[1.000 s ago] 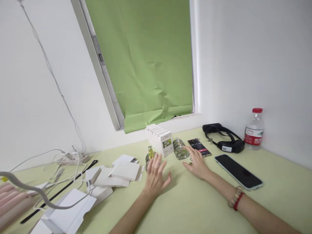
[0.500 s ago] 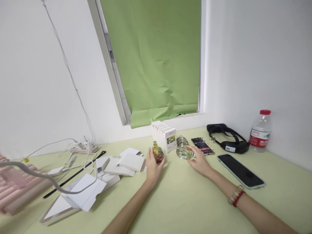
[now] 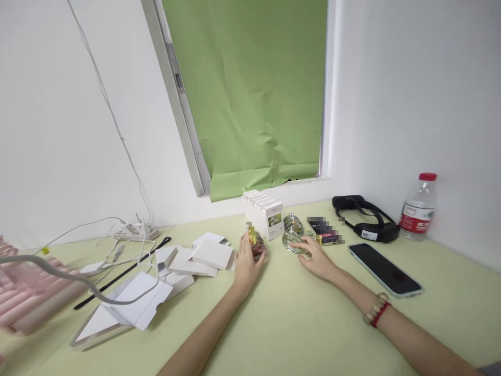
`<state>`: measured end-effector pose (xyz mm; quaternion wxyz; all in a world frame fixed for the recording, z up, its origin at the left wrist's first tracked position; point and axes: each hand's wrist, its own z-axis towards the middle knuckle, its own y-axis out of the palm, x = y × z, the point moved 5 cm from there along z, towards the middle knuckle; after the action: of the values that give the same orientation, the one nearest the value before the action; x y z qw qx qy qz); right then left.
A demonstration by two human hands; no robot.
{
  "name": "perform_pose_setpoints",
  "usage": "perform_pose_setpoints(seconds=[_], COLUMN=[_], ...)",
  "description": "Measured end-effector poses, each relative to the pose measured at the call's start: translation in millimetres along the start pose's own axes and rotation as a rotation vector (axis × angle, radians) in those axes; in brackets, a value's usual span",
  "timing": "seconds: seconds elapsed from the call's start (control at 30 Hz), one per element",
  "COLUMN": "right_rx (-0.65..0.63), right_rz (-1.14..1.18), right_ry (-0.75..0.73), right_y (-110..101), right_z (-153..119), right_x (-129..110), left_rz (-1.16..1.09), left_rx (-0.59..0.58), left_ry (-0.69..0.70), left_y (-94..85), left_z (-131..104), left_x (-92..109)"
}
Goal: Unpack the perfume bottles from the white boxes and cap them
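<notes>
My left hand [image 3: 246, 263] curls around a small glass jar [image 3: 258, 247] with dark reddish contents. Yellow-gold vials [image 3: 251, 233] stand up at its top, partly hidden by my fingers. To the right, my right hand [image 3: 318, 261] has its fingertips and thumb on the edge of a clear, rounded glass jar [image 3: 290, 241] with a knobbed lid. What lies under that palm is hidden. Another lidded glass jar [image 3: 293, 223] stands just behind it. Small gold-green vials [image 3: 310, 234] show beyond my right knuckles.
White boxes [image 3: 274, 222] with a green picture stand in a row behind the jars. Opened white cartons [image 3: 211, 254] and cables lie left. On the right are a timer phone [image 3: 323, 230], another phone [image 3: 385, 269], a black headset [image 3: 376, 232] and a water bottle [image 3: 417, 214].
My right hand has shifted slightly, and small vials now show behind it. My left hand stays around the reddish jar, its fingers a little higher beside the yellow vials. The view moves slightly.
</notes>
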<state>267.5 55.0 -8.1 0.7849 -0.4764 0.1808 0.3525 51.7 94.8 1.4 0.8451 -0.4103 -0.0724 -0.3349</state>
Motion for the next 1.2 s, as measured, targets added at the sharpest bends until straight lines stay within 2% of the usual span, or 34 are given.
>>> perform_pose_setpoints(seconds=[0.17,0.27,0.37,0.4,0.5,0.53,0.6,0.7,0.8,0.97,1.2], right_rx=[-0.001,0.002,-0.004,-0.007,-0.022,-0.029,-0.042,-0.060,-0.068,-0.059,-0.060], right_rz=[0.028,0.026,-0.003,-0.012,-0.012,-0.002,0.020,0.049,0.072,0.075,0.066], right_ry=[-0.001,-0.019,-0.075,-0.090,-0.119,-0.129,-0.142,-0.139,-0.148,-0.165,-0.160], right_y=[-1.8,-2.9,-2.4,-2.0,-0.1,0.6,2.1,3.9,4.7,4.8,5.1], right_z=[0.8,0.8,-0.6,-1.3,-3.9,-4.8,-6.3,-8.0,-9.3,-10.4,-10.4], right_x=[-1.3,-2.6,-7.6,-9.9,-17.8,-20.7,-26.0,-30.7,-33.0,-32.3,-31.2], left_rz=[0.031,0.102,0.228,0.262,0.318,0.325,0.341,0.408,0.488,0.517,0.395], left_rx=[0.029,0.074,0.161,0.146,-0.038,-0.088,-0.117,-0.093,-0.118,-0.117,-0.148], left_ry=[-0.002,0.066,0.235,0.327,0.631,0.682,0.668,0.521,0.468,0.484,0.560], left_y=[0.8,-4.0,-14.4,-15.4,-8.5,-5.6,-1.6,3.5,9.8,13.0,13.5], left_z=[-2.1,-2.5,-4.9,-6.5,-14.0,-15.8,-15.2,-10.1,-8.6,-9.0,-10.2], left_x=[-0.3,7.5,27.0,35.7,58.7,62.3,62.3,52.6,46.2,44.7,45.4])
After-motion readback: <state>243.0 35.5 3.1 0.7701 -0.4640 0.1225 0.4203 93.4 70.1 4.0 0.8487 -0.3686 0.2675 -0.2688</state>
